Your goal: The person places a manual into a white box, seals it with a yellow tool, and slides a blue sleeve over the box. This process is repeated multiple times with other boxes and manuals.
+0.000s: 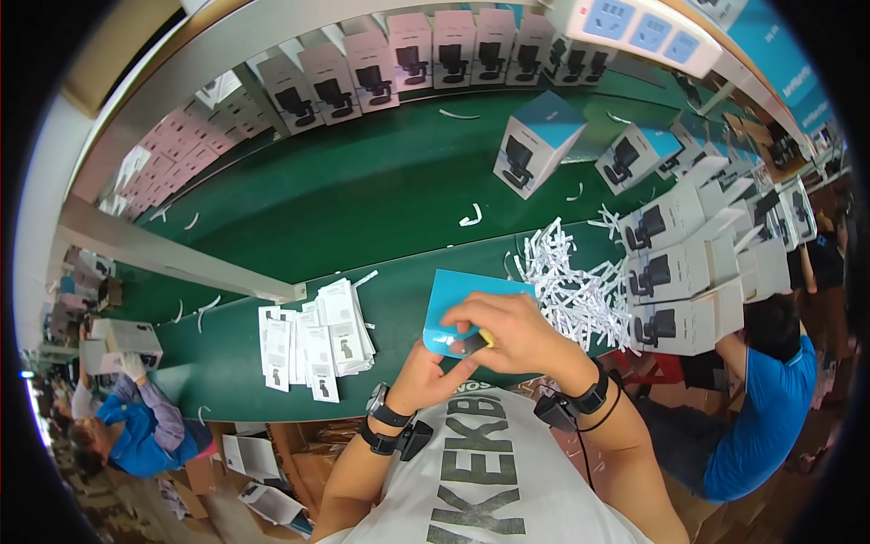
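A blue-topped box [453,295] is in front of me at the near edge of the green workbench. My left hand [419,374] grips its near left corner, thumb near the top face. Over the box's top is my right hand [512,331], fingers curled. A small black-and-yellow tool [478,342] sits in its grip; its exact kind is partly hidden by the fingers. A shiny spot shows on the box's blue face beside the tool. Left of the box lie stacks of folded printed leaflets [322,335]. A heap of shredded white paper [575,290] lies just right of it.
Open white boxes [671,276] stand at the right, beyond the shreds. Closed boxes with blue tops [541,140] are farther back. A shelf holds a row of boxes [453,54], with a power strip [639,32] above. Co-workers in blue sit at left and right.
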Demonstrator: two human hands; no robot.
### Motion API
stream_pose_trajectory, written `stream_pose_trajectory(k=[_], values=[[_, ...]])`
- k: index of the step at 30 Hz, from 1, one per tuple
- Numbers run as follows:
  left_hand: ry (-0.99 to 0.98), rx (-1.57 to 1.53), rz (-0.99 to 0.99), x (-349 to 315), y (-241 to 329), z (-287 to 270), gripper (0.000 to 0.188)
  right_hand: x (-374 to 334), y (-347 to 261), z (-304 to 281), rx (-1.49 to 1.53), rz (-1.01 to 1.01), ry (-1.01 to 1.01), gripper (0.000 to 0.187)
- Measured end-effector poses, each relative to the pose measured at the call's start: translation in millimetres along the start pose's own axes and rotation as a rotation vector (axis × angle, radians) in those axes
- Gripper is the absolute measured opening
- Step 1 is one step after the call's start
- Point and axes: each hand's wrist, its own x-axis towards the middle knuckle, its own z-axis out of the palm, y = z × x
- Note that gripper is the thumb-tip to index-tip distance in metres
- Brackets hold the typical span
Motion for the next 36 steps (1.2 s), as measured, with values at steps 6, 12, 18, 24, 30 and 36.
stream_pose_trajectory(k=[6,12,18,24,30,36], values=[[0.075,0.424,0.173,6,18,-12,0.036,-20,1,-10,-0.041,-0.003,0.201,0.023],[0.340,-0.044,-0.020,3,24,-8,0.044,-147,21,-58,-0.399,0.667,0.531,0.026],[0.027,0.108,-0.020,6,10,-57,0.057,-100,-36,27,0.056,0.406,0.434,0.051],[0.148,0.553,0.272,-1,-23,-47,0.060,-101,9,66,-0.243,0.313,0.645,0.041],[0.153,0.547,0.267,-3,-25,-60,0.056,-91,11,72,-0.221,0.274,0.716,0.040],[0.094,0.584,0.366,5,-32,-59,0.058,-95,13,70,-0.191,0.313,0.723,0.039]])
